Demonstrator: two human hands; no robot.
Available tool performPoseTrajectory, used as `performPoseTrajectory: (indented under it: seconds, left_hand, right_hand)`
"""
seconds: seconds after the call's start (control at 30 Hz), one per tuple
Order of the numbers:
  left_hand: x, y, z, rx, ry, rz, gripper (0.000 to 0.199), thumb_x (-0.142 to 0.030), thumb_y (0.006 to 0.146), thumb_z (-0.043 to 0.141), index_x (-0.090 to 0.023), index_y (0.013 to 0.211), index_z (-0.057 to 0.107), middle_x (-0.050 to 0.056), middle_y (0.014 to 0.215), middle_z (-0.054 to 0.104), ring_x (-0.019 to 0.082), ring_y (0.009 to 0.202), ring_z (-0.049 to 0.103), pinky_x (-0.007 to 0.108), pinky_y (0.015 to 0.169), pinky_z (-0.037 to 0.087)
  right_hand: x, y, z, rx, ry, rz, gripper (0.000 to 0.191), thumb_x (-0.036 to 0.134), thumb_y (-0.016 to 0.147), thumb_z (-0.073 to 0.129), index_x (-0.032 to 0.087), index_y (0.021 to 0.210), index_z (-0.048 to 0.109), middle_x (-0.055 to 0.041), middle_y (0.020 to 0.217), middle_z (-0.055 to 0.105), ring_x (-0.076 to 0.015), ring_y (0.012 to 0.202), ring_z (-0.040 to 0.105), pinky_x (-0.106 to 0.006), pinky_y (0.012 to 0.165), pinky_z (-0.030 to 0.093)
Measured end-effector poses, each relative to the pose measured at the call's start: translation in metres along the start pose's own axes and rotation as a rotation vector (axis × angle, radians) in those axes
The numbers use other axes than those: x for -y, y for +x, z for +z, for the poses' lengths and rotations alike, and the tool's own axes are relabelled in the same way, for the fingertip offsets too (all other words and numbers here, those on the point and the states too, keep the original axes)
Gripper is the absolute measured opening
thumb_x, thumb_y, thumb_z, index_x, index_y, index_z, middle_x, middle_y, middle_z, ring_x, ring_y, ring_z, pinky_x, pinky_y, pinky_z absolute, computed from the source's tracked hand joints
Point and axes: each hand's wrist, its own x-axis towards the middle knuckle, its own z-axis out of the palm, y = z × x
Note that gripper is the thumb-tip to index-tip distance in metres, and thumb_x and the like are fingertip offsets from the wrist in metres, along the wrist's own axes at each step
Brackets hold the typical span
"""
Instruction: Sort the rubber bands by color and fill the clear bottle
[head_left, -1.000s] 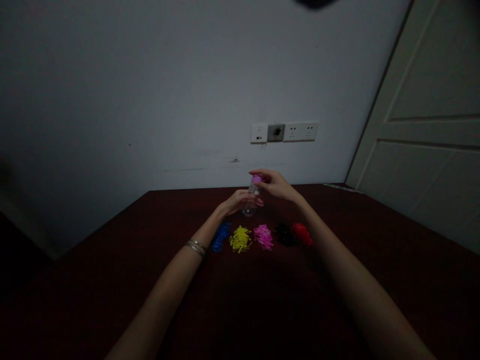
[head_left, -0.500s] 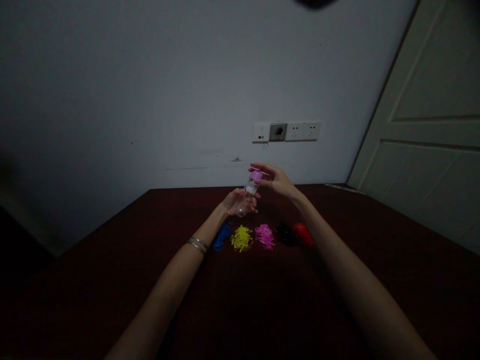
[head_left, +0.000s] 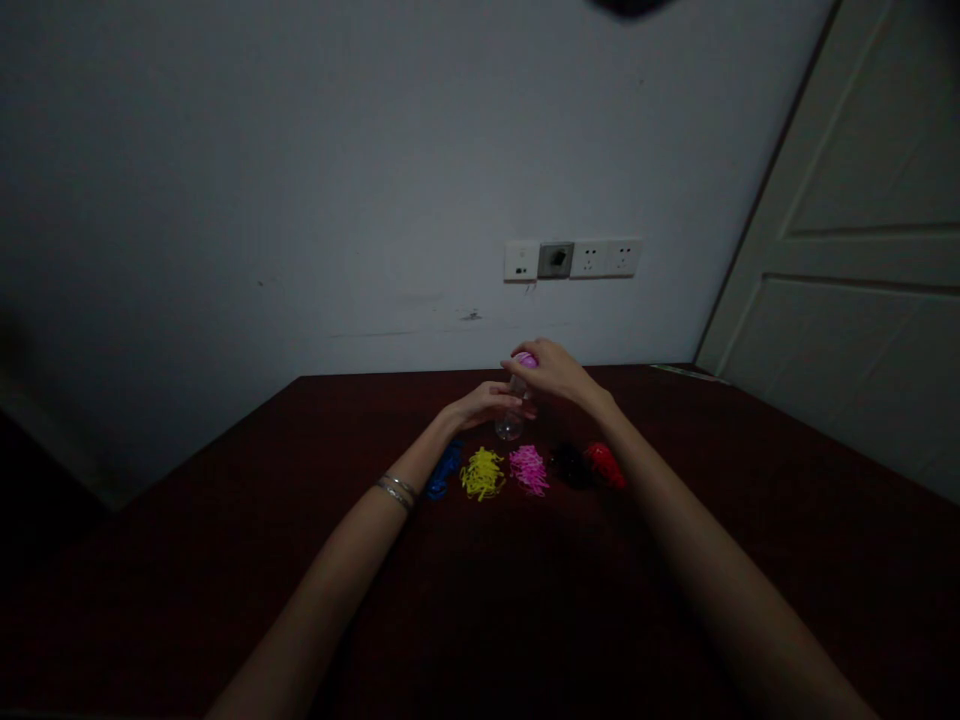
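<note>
A clear bottle (head_left: 510, 427) with a pink cap (head_left: 526, 359) is held between my two hands, a little tilted, behind the row of coloured piles. My left hand (head_left: 487, 402) wraps its fingers round the bottle's body. From above, my right hand (head_left: 555, 368) grips the pink cap, its fingers covering part of it. Close in front of the bottle lie a pile of yellow rubber bands (head_left: 482, 474) and a pile of pink rubber bands (head_left: 529, 470).
Blue bands (head_left: 445, 470) lie left of the yellow pile; black bands (head_left: 571, 465) and red bands (head_left: 604, 465) lie to the right. The dark red table (head_left: 480, 600) meets a wall with sockets (head_left: 589, 259). A panelled door (head_left: 862, 270) stands at right.
The bottle has swung more upright and shifted slightly right. My left hand has turned from palm-up to gripping its side. My right hand now closes over the cap from above.
</note>
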Motion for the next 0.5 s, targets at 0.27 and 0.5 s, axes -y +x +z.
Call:
performPoseTrajectory:
  seconds: [0.27,0.5]
  left_hand:
    - [0.008,-0.002,-0.008,0.007,-0.039,-0.026,0.034,-0.024,0.068,0.065,-0.01,0.099,0.058,0.015,0.097,0.064,0.023,0.09,0.061,0.038,0.08,0.042]
    - [0.012,-0.001,-0.016,-0.168,-0.121,0.053,0.036,-0.02,0.067,0.068,-0.011,0.1,0.057,0.017,0.107,0.061,0.021,0.095,0.059,0.036,0.084,0.04]
  right_hand:
    - [-0.002,-0.004,-0.026,0.122,-0.013,-0.052,0.029,0.041,0.076,0.052,0.018,0.084,0.068,-0.0063,0.074,0.066,-0.0163,0.065,0.055,-0.03,0.062,0.041]
    - [-0.021,-0.004,-0.042,0.047,0.082,0.016,0.036,0.039,0.072,0.057,0.014,0.096,0.067,-0.0079,0.078,0.067,-0.0163,0.067,0.057,-0.03,0.064,0.043]
